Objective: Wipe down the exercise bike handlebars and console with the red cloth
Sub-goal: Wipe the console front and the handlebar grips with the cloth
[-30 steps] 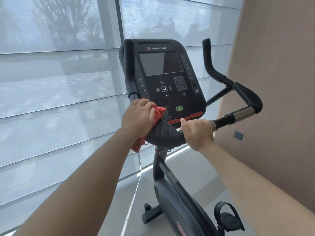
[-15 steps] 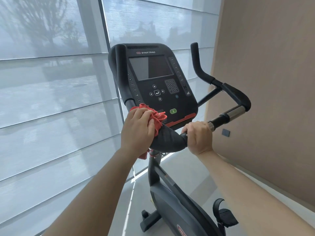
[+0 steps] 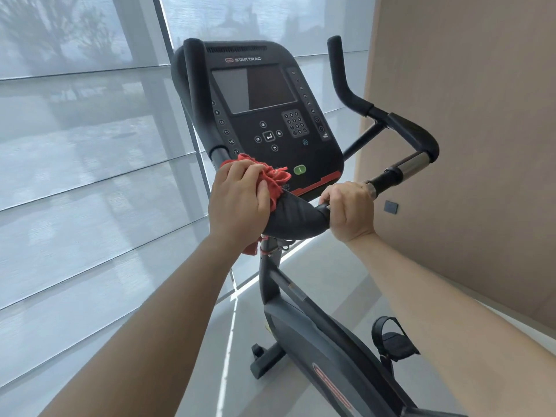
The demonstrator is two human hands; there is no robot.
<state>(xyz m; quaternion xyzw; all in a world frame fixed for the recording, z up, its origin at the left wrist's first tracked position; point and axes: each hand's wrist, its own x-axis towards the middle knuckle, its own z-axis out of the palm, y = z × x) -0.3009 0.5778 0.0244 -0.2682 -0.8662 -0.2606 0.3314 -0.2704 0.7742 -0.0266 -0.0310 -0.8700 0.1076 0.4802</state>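
The dark grey upright exercise bike [image 3: 316,335] stands beside a shaded window [image 3: 75,176], its flat black console [image 3: 270,121] tilted toward the person. Black padded handlebars [image 3: 412,136] curve round both sides of it. The right hand [image 3: 350,210] is wrapped round the right bar just short of its metal sensor sleeve [image 3: 412,164], probably to steady the frame against rubbing. The left hand [image 3: 237,203] clutches the crumpled red cloth [image 3: 275,177] and presses it where the left bar meets the console's lower corner. A tail of cloth hangs below the hand.
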